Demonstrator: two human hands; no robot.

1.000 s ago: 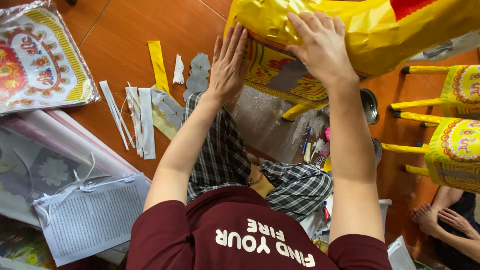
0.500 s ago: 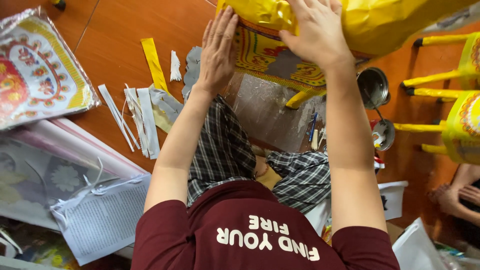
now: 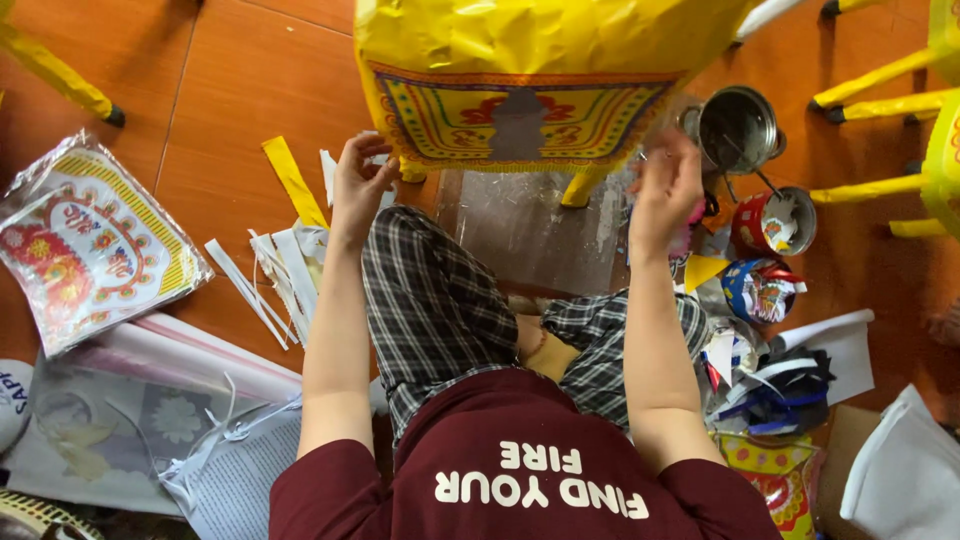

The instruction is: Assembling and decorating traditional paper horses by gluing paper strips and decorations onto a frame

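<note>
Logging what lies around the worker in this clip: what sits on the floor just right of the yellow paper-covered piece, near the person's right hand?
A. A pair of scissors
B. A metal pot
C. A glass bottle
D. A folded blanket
B. A metal pot stands on the floor by the yellow paper-covered piece, just beyond the right hand.

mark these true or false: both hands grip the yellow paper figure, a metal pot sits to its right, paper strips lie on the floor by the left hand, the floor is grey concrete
1. Both hands grip the yellow paper figure. False: the left hand and right hand are raised just below it, apart from it.
2. A metal pot sits to its right. True.
3. Paper strips lie by the left hand. True.
4. The floor is grey concrete. False: it is orange-brown.
</note>
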